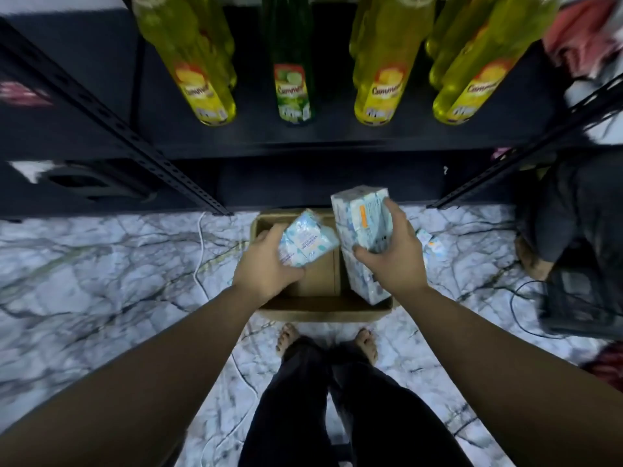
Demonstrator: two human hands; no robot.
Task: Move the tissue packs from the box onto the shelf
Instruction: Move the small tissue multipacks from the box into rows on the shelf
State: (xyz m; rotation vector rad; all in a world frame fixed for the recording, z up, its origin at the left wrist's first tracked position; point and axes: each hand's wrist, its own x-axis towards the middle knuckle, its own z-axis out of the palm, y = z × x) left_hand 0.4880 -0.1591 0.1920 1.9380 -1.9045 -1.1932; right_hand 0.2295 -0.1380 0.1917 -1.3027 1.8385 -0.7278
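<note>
Pale blue plastic wrap, print unreadable, covers both tissue packs held above the cardboard box. Left hand fingers wrap the small pack; right hand fingers clasp the tall pack. A third pack stands in the box. Far shelf: bottles, label partly legible, "Cammer"-like.

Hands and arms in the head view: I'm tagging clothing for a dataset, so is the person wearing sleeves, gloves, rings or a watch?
Nothing is worn on either. The left hand and right hand are bare, with no gloves. Both forearms are uncovered as far as the picture's edge, with no sleeve in view. No watch or bracelet shows at the wrists; the picture is too blurred to rule out a thin ring.
</note>
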